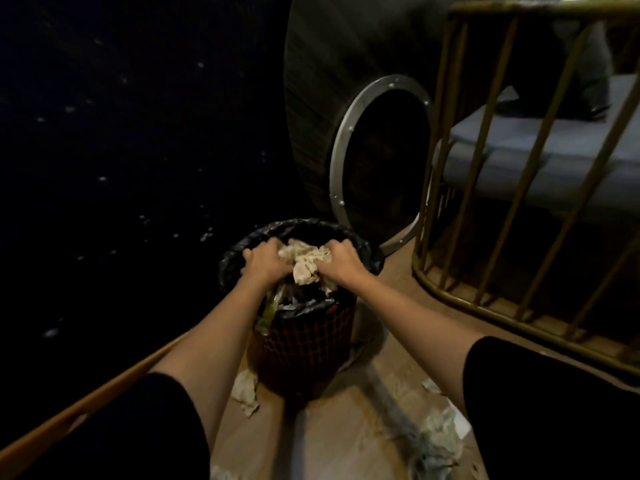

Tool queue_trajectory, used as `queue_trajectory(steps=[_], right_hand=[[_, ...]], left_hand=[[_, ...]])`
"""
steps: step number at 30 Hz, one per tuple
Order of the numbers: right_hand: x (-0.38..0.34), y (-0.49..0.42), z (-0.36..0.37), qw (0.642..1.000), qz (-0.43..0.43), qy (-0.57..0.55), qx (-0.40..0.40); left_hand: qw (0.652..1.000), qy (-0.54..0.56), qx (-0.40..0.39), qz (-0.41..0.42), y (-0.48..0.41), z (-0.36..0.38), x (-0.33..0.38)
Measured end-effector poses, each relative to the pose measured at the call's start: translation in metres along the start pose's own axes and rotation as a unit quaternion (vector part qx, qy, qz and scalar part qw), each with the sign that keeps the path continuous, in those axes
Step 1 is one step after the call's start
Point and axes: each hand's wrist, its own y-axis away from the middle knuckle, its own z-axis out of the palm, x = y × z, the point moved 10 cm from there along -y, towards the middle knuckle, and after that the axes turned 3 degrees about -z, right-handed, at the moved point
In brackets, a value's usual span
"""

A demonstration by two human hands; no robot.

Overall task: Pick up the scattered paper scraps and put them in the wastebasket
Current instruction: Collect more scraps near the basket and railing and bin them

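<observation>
A red mesh wastebasket [304, 344] with a black bag liner stands on the floor in the middle of the view. Over its mouth hangs a crumpled bunch of pale paper scraps [306, 263]. My left hand [265, 261] grips the bunch from the left and my right hand [341, 263] grips it from the right. Inside the basket I see other rubbish, partly hidden by my hands. More paper scraps lie on the floor: one [246, 393] at the basket's near left foot and a larger crumpled heap [440, 441] near my right arm.
A dark speckled tabletop [104, 150] with a wooden edge fills the left. Behind the basket stands a round dark table base with a metal ring [337, 161]. A chair with gold metal bars [485, 188] and a grey cushion is at the right.
</observation>
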Motion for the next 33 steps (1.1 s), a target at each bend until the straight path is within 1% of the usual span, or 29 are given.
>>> queue_trajectory(steps=[1,2,4,5,7,9,10,12,13,14,15,17,19,21,23,25,27,30,31,33], right_hand=[[0.004,-0.001,0.006,1.0,-0.004,-0.016,-0.009],[0.004,0.001,0.01,0.999,-0.015,-0.036,-0.01],[-0.006,0.01,0.004,0.996,-0.049,-0.064,0.023],[-0.011,0.017,-0.005,0.994,-0.066,-0.067,0.062],[-0.014,0.035,-0.03,0.976,-0.1,-0.08,0.175],[-0.005,0.062,-0.054,0.948,-0.119,-0.11,0.273],[0.005,0.076,-0.062,0.936,-0.12,-0.125,0.305],[0.035,0.104,-0.065,0.924,-0.11,-0.143,0.338],[0.057,0.116,-0.059,0.925,-0.096,-0.139,0.341],[0.083,0.124,-0.048,0.931,-0.073,-0.132,0.332],[0.112,0.131,-0.033,0.942,-0.04,-0.125,0.31],[0.175,0.14,0.005,0.968,0.045,-0.094,0.229],[0.238,0.153,0.04,0.982,0.137,-0.02,0.129],[0.289,0.167,0.06,0.975,0.212,0.053,0.047],[0.326,0.175,0.072,0.962,0.263,0.074,-0.002],[0.349,0.176,0.083,0.957,0.28,0.073,-0.025],[0.36,0.175,0.091,0.956,0.278,0.093,-0.02],[0.361,0.177,0.094,0.96,0.241,0.135,0.039],[0.359,0.178,0.094,0.962,0.225,0.14,0.059],[0.353,0.184,0.091,0.964,0.196,0.142,0.106]], left_hand=[[0.999,-0.02,-0.024,-0.026,-0.004,0.015,-0.008],[0.998,-0.027,-0.029,-0.046,-0.004,0.024,-0.014],[0.999,-0.019,0.004,-0.048,0.0,0.023,-0.008],[0.999,-0.006,0.031,-0.03,0.006,0.015,0.002],[0.994,0.047,0.096,0.029,0.019,-0.001,0.026],[0.976,0.122,0.15,0.104,0.042,-0.015,0.049],[0.961,0.159,0.171,0.147,0.057,-0.019,0.06],[0.924,0.204,0.202,0.253,0.097,-0.019,0.085],[0.908,0.217,0.199,0.298,0.117,-0.009,0.096],[0.899,0.223,0.177,0.332,0.133,0.009,0.105],[0.898,0.217,0.137,0.357,0.144,0.039,0.11],[0.908,0.161,0.021,0.386,0.156,0.121,0.113],[0.922,0.068,-0.091,0.37,0.154,0.209,0.096],[0.931,-0.029,-0.163,0.325,0.141,0.271,0.071],[0.937,-0.075,-0.193,0.28,0.124,0.307,0.05],[0.946,-0.095,-0.186,0.247,0.11,0.327,0.037],[0.959,-0.081,-0.189,0.194,0.094,0.344,0.025],[0.973,-0.083,-0.167,0.136,0.064,0.369,0.008],[0.98,-0.057,-0.167,0.091,0.055,0.375,0.0],[0.986,-0.011,-0.154,0.063,0.051,0.38,-0.003]])
